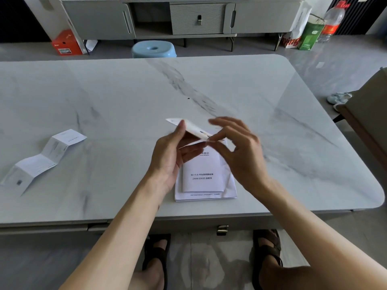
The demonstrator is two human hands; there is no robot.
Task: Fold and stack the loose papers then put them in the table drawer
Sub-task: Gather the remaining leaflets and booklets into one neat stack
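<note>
A small folded white leaflet (pixel 193 129) is held in the air over the table, pinched between my left hand (pixel 170 155) at its left end and my right hand (pixel 238 147) at its right end. Directly under my hands lies a stack of folded papers (pixel 206 183), topped by a white router manual with printed text. Far to the left, a long accordion-creased paper (pixel 41 160) lies unfolded on the marble table (pixel 125 97). The drawer handle (pixel 222 229) shows below the table's front edge; the drawer looks closed.
A blue stool (pixel 154 49) stands behind the table. Further back is a grey cabinet (pixel 188 17), an orange box (pixel 67 42) at left, a green carton (pixel 310 36) and a water bottle (pixel 333 21) at right. A chair (pixel 368 114) sits at the right edge.
</note>
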